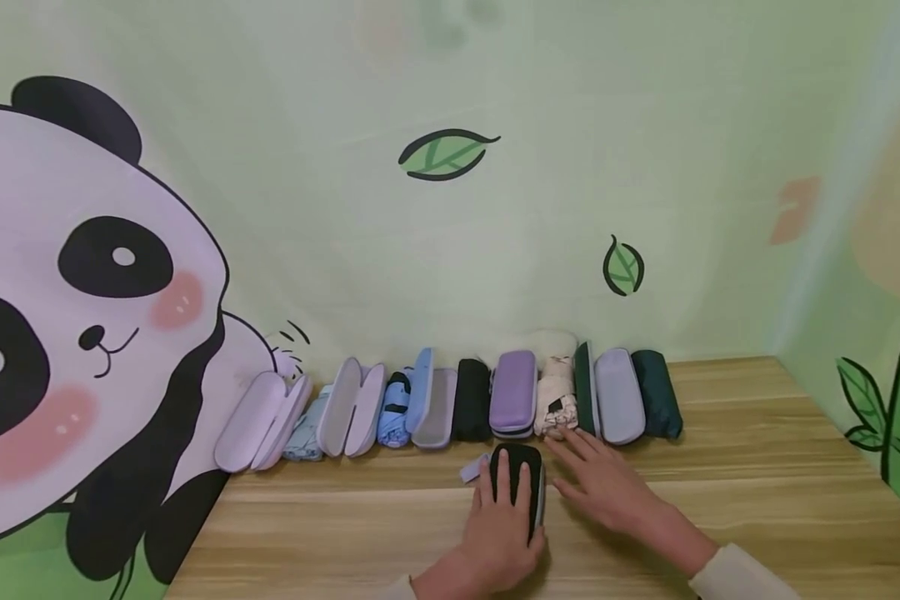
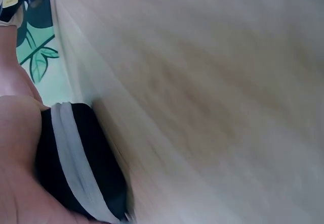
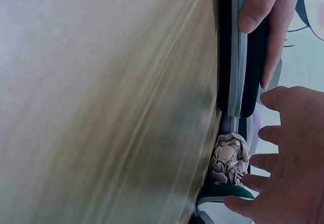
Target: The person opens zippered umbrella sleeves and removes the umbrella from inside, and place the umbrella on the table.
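Observation:
A black zippered case (image 1: 517, 467) with a grey zip band lies shut on the wooden table. My left hand (image 1: 504, 521) rests on top of it, fingers straight along the lid. A small lilac tab (image 1: 474, 469) sticks out at its left side. To the right, my right hand (image 1: 607, 487) hovers with fingers spread and holds nothing. Its fingertips are close to the near end of a rolled beige patterned umbrella (image 1: 557, 396). In the right wrist view that beige bundle (image 3: 230, 155) shows beyond the black case (image 3: 250, 77), beside the spread fingers.
Along the back stand open cases in lavender (image 1: 251, 421), blue (image 1: 422, 400) and dark green (image 1: 585, 387), and a closed purple case (image 1: 513, 392). Rolled umbrellas in blue (image 1: 395, 417), black (image 1: 471, 400) and dark green (image 1: 656, 396) lie between or beside them. A panda-printed backdrop (image 1: 450, 267) rises behind.

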`<control>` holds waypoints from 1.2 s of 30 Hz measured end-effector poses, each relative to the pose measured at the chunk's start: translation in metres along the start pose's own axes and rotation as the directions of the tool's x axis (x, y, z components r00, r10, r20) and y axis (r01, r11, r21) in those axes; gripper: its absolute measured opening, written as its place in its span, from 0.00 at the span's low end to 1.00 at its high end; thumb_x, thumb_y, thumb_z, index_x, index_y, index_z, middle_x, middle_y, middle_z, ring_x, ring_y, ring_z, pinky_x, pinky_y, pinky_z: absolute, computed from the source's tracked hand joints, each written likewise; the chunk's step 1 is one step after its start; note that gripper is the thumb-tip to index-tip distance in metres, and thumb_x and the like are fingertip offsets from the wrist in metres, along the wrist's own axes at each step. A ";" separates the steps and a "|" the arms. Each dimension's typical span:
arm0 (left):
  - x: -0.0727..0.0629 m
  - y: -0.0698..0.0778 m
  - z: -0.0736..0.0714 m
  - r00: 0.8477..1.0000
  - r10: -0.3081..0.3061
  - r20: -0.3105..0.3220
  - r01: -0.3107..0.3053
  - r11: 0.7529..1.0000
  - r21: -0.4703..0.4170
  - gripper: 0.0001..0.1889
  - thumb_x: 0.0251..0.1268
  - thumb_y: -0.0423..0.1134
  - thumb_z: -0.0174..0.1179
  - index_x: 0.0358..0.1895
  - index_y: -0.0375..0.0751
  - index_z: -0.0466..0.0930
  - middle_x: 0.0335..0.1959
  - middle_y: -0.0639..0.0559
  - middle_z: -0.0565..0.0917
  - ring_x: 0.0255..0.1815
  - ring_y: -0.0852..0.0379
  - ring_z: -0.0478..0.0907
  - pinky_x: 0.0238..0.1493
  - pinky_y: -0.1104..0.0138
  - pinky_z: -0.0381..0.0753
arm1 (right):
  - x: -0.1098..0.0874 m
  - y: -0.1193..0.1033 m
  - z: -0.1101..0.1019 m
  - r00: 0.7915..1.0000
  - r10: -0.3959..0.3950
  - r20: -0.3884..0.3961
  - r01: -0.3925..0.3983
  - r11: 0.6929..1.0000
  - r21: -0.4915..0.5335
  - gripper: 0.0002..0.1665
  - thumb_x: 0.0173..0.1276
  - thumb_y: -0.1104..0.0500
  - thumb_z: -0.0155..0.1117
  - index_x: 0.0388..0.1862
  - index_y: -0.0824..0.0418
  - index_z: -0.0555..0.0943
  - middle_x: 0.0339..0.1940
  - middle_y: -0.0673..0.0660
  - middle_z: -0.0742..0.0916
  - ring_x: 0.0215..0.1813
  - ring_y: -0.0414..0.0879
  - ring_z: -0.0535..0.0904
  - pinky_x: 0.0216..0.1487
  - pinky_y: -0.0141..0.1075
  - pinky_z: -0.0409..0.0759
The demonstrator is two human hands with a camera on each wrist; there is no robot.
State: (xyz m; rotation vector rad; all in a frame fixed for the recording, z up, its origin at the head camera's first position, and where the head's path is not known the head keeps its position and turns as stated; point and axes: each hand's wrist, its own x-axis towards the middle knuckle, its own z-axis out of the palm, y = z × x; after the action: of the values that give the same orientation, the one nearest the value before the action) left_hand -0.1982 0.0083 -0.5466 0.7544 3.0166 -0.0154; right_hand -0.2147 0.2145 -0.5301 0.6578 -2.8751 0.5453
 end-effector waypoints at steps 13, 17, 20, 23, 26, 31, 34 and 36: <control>0.005 -0.003 -0.003 1.000 0.013 -0.019 -0.014 0.996 -0.092 0.42 0.72 0.56 0.56 0.81 0.40 0.54 0.81 0.30 0.49 0.78 0.26 0.50 0.72 0.45 0.64 | 0.000 0.000 0.002 1.000 -0.010 -0.009 0.010 1.000 -0.013 0.34 0.77 0.49 0.60 0.77 0.61 0.69 0.77 0.67 0.69 0.76 0.68 0.63 0.70 0.65 0.63; 0.008 -0.002 -0.008 0.999 -0.021 -0.049 0.004 0.947 -0.322 0.42 0.69 0.50 0.58 0.80 0.35 0.55 0.80 0.27 0.48 0.77 0.23 0.49 0.72 0.42 0.61 | 0.001 -0.002 0.001 1.000 -0.008 -0.012 0.008 1.000 -0.013 0.34 0.77 0.49 0.60 0.76 0.61 0.69 0.77 0.67 0.70 0.75 0.69 0.64 0.69 0.65 0.64; 0.008 -0.004 -0.014 0.996 -0.077 -0.050 0.035 0.819 -0.573 0.41 0.67 0.47 0.57 0.79 0.33 0.54 0.80 0.26 0.47 0.78 0.24 0.46 0.72 0.39 0.59 | 0.002 -0.003 0.001 1.000 -0.009 -0.011 0.009 1.000 -0.009 0.33 0.77 0.50 0.60 0.76 0.62 0.70 0.76 0.67 0.70 0.75 0.69 0.64 0.69 0.65 0.65; 0.006 -0.005 -0.021 0.987 -0.155 -0.041 0.064 0.615 -0.786 0.41 0.68 0.46 0.56 0.80 0.33 0.52 0.81 0.27 0.46 0.80 0.29 0.46 0.72 0.37 0.58 | 0.002 -0.004 0.001 1.000 -0.014 -0.018 0.014 1.000 -0.001 0.33 0.77 0.51 0.60 0.76 0.63 0.70 0.76 0.67 0.71 0.75 0.69 0.64 0.69 0.65 0.65; 0.004 -0.003 -0.026 0.969 -0.248 -0.005 0.091 0.372 -0.924 0.42 0.69 0.46 0.55 0.81 0.36 0.48 0.80 0.29 0.50 0.79 0.35 0.53 0.72 0.40 0.58 | 0.001 -0.005 0.001 0.999 -0.016 -0.032 0.017 1.000 0.005 0.33 0.76 0.53 0.62 0.75 0.64 0.69 0.75 0.68 0.72 0.75 0.69 0.64 0.70 0.64 0.64; 0.001 0.001 -0.025 0.909 -0.413 0.051 0.082 0.057 -0.995 0.43 0.67 0.43 0.53 0.82 0.43 0.43 0.80 0.29 0.50 0.77 0.34 0.57 0.72 0.42 0.59 | 0.001 -0.007 0.000 0.999 -0.021 -0.044 0.021 1.000 0.007 0.34 0.75 0.54 0.62 0.76 0.64 0.69 0.75 0.68 0.72 0.74 0.70 0.65 0.70 0.64 0.64; -0.001 0.000 -0.022 0.879 -0.474 0.051 0.044 -0.026 -0.999 0.43 0.66 0.40 0.52 0.82 0.44 0.41 0.81 0.28 0.44 0.79 0.31 0.50 0.74 0.40 0.54 | 0.001 -0.007 0.000 0.999 -0.024 -0.042 0.024 1.000 0.011 0.34 0.75 0.54 0.62 0.76 0.64 0.69 0.75 0.68 0.71 0.74 0.70 0.65 0.70 0.64 0.64; -0.003 -0.002 -0.020 0.866 -0.498 0.037 0.024 -0.033 -0.999 0.42 0.67 0.39 0.51 0.82 0.43 0.41 0.80 0.27 0.44 0.80 0.30 0.48 0.74 0.39 0.52 | 0.001 -0.007 -0.001 0.999 -0.027 -0.044 0.028 0.999 0.017 0.34 0.75 0.54 0.62 0.76 0.64 0.69 0.76 0.68 0.70 0.74 0.70 0.64 0.70 0.64 0.63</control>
State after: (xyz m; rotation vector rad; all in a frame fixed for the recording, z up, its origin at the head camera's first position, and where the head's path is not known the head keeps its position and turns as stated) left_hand -0.1972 0.0052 -0.5262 -0.1086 2.2046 2.2032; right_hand -0.2123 0.2088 -0.5273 0.6780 -2.8196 0.5743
